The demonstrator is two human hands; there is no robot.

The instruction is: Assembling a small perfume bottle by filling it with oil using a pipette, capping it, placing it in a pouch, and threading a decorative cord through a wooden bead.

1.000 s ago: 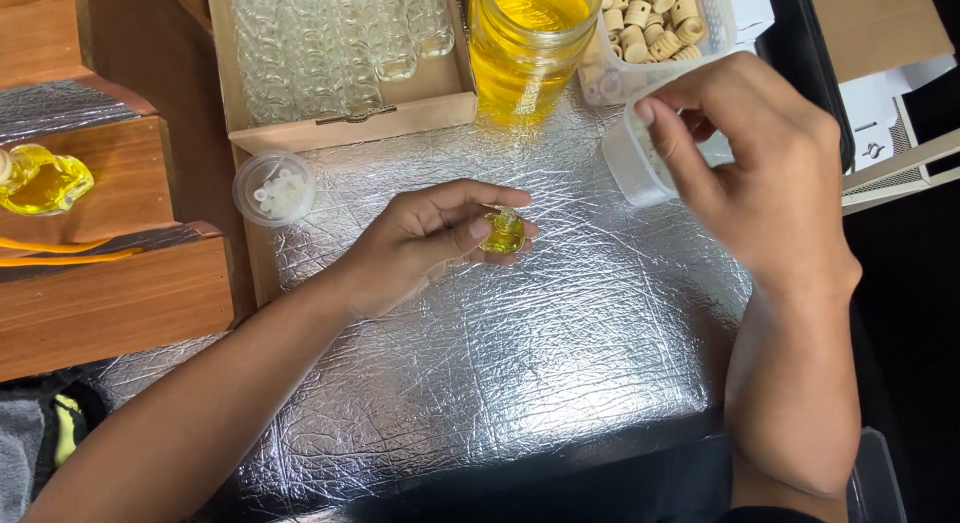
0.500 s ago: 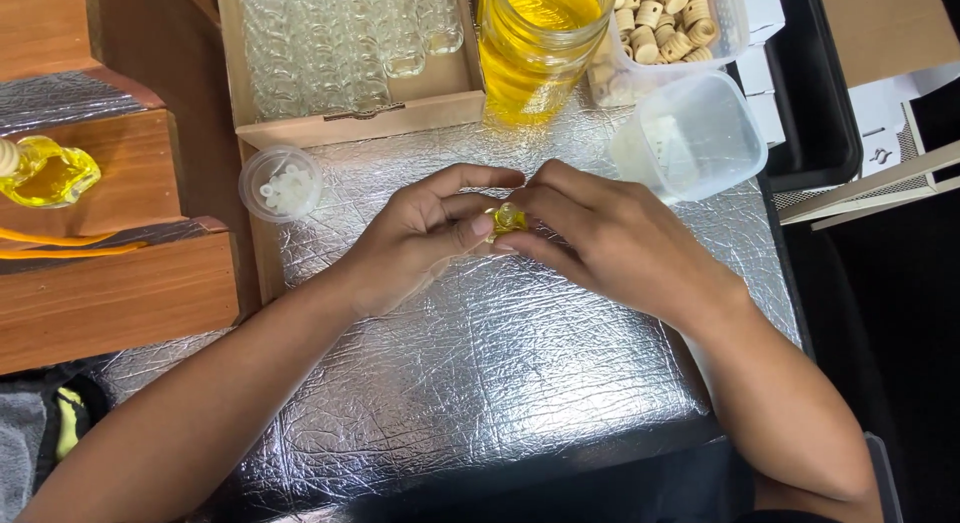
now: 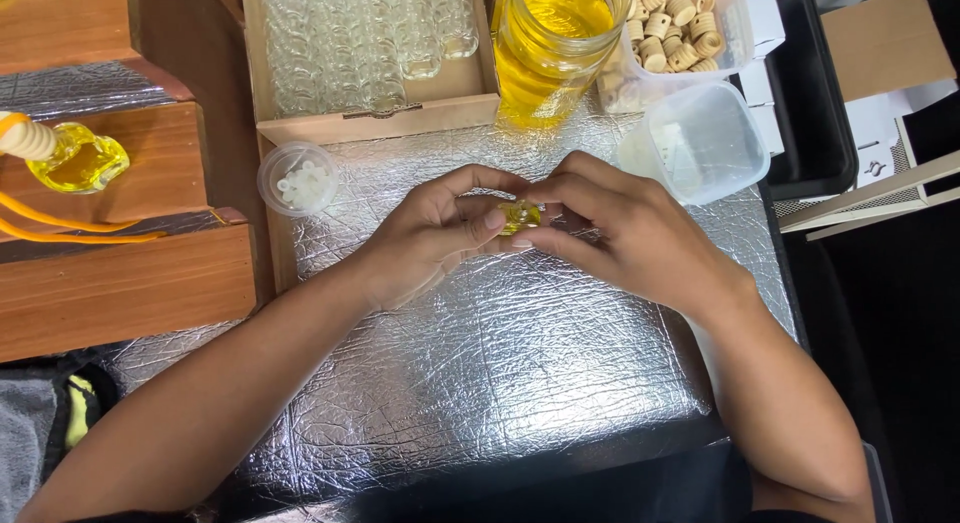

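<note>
Head view: both hands meet over the foil-covered surface, left hand and right hand together pinching one small yellow-filled bottle. Nearby stand one large jar of yellow liquid, two clear tubs, and one round cup of white rings.

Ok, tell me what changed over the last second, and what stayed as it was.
The right hand left the clear square tub at the upper right, swung in toward the middle and closed its fingertips on the small yellow bottle. The left hand kept pinching that bottle throughout. The tub now rests on the foil mat. The big jar of yellow liquid and the small round cup stayed put.
</note>
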